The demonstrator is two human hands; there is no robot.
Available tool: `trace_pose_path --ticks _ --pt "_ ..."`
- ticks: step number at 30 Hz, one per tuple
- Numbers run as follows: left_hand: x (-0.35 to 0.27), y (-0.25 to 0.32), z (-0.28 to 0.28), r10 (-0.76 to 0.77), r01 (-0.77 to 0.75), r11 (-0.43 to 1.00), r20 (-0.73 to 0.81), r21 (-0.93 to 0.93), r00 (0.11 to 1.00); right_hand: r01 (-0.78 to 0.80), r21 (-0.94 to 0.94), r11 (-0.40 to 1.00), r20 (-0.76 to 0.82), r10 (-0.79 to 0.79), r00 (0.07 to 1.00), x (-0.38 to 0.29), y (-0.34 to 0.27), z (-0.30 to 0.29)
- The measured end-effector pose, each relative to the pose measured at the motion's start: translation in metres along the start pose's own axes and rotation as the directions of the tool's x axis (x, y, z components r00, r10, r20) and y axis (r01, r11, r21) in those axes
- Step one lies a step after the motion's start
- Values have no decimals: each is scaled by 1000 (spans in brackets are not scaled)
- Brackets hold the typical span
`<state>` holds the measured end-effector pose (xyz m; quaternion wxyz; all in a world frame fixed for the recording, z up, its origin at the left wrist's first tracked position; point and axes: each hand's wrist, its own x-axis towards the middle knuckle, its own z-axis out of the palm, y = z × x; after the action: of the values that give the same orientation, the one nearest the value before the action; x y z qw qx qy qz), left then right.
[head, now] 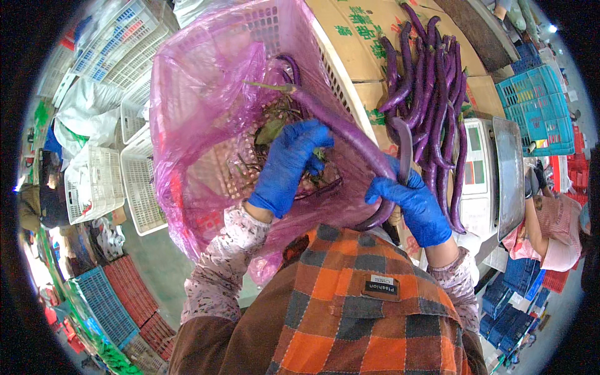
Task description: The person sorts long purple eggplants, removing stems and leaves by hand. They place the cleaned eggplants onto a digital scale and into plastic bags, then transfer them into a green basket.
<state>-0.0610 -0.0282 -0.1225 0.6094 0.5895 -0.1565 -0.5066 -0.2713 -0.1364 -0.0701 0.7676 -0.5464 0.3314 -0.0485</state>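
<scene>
My right hand (412, 201), in a blue glove, grips the lower part of a long purple eggplant (347, 131) together with a knife, whose curved blade (404, 140) points up beside it. The eggplant's green stem lies toward the upper left. Near its middle is my left hand (293, 164), also blue-gloved, with fingers curled; whether it holds anything is unclear. Beneath both hands, a pink plastic bag (187, 117) lines a white crate (340, 75) with trimmings and leaves (272, 131) inside. A pile of eggplants (431, 93) lies on cardboard (361, 51) to the right.
A scale with a metal plate (508, 178) stands right of the pile. White crates (143, 187) stand at the left, a teal crate (536, 110) at the upper right. Another person (553, 225) is at the far right. Blue and red crates (129, 290) lie lower left.
</scene>
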Motion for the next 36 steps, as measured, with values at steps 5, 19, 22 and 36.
trace_pose_path --ticks 5,19,22,36 --pt "9 31 -14 328 -330 943 -49 -40 943 127 -129 983 184 -102 978 10 8 16" --pt "-44 24 -9 475 -469 252 314 846 822 471 -879 82 346 -570 745 59 -20 13" --pt "-51 20 -18 446 -484 315 323 817 835 461 -887 36 392 -470 791 68 -13 9" --pt "-14 66 -29 354 -356 875 -70 -327 933 530 -772 351 371 -428 824 26 -22 21"
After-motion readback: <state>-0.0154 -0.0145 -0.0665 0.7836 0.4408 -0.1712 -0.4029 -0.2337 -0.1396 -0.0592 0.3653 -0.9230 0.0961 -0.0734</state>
